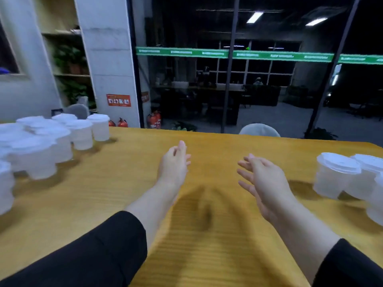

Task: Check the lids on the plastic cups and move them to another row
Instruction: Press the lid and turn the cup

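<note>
Several translucent plastic cups with white lids (43, 141) stand clustered at the left of the yellow wooden table (207, 255). Another group of lidded cups (339, 175) stands at the right edge, partly cut off by the frame. My left hand (174, 162) hovers over the middle of the table with straight fingers, holding nothing. My right hand (263, 179) hovers beside it, fingers spread and relaxed, also empty. Both hands are well apart from either group of cups. The view is motion-blurred.
Beyond the table's far edge are two chair backs (259, 129), a white pillar (112, 59), red fire extinguishers (154, 120) on the floor and a dark glass wall. Shelves with plants stand at the back left.
</note>
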A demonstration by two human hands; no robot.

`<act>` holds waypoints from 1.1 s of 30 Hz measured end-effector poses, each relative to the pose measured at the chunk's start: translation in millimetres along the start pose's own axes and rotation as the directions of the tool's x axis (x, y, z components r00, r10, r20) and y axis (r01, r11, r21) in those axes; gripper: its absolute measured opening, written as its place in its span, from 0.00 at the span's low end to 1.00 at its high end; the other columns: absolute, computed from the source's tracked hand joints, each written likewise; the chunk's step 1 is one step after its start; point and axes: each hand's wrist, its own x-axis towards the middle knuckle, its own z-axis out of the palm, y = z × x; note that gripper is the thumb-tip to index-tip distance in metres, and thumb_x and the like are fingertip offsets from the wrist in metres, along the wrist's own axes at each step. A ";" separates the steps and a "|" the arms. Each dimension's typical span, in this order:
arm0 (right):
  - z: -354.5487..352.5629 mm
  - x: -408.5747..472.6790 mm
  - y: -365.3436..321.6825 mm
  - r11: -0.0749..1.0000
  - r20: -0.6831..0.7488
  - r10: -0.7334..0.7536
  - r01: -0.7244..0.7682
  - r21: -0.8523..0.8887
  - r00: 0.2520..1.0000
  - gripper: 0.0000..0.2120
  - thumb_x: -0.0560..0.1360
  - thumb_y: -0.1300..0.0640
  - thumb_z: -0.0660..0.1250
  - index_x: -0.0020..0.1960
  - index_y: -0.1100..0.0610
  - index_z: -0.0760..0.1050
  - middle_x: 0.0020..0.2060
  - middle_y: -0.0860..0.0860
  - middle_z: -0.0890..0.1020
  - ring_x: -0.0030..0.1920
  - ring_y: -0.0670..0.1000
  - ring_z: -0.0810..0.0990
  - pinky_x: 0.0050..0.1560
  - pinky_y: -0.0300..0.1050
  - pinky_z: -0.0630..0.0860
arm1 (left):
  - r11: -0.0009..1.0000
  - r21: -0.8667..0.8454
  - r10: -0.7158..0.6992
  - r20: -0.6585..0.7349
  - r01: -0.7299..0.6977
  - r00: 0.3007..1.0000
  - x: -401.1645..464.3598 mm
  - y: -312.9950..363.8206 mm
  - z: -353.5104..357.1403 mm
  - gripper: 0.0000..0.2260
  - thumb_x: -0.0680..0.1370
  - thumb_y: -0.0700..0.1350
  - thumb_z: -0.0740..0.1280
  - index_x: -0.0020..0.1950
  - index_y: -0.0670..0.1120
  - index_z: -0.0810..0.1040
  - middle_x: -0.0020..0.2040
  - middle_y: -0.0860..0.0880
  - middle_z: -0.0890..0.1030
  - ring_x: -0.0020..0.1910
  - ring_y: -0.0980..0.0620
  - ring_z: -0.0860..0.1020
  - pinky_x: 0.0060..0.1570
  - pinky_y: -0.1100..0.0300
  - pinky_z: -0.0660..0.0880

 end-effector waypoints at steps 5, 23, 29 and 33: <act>144.9 -5.7 19.2 1.000 0.213 0.018 -0.014 -0.018 0.977 0.15 0.85 0.51 0.61 0.65 0.58 0.77 0.58 0.51 0.84 0.58 0.51 0.83 0.63 0.57 0.79 | 0.991 0.130 0.063 -0.355 -0.018 0.933 27.4 -26.2 -157.3 0.14 0.83 0.60 0.58 0.46 0.54 0.77 0.50 0.47 0.84 0.54 0.43 0.83 0.59 0.39 0.78; 402.6 -23.2 72.9 0.988 0.649 -0.119 0.154 0.004 0.751 0.11 0.85 0.57 0.62 0.59 0.60 0.82 0.52 0.53 0.87 0.43 0.40 0.85 0.35 0.31 0.76 | 0.730 0.519 0.681 -0.503 -0.444 0.532 34.0 -10.2 -263.5 0.15 0.82 0.52 0.60 0.51 0.45 0.83 0.45 0.50 0.86 0.47 0.51 0.84 0.48 0.51 0.80; 417.5 -74.8 76.3 0.996 0.786 -0.085 0.083 0.043 0.612 0.10 0.83 0.47 0.63 0.53 0.48 0.82 0.56 0.47 0.86 0.57 0.47 0.84 0.60 0.50 0.81 | 0.677 0.639 0.732 -0.640 -0.365 0.235 -42.3 -11.7 -338.3 0.08 0.82 0.47 0.62 0.56 0.50 0.81 0.53 0.53 0.83 0.55 0.53 0.80 0.59 0.54 0.76; 426.8 -111.9 77.9 0.996 0.867 -0.064 0.090 0.023 0.495 0.11 0.82 0.41 0.62 0.56 0.40 0.82 0.56 0.44 0.85 0.64 0.57 0.79 0.63 0.61 0.77 | 0.888 0.387 0.459 -0.786 -0.250 0.413 -63.9 -33.0 -348.2 0.11 0.81 0.52 0.64 0.62 0.63 0.75 0.63 0.58 0.79 0.66 0.55 0.77 0.69 0.56 0.72</act>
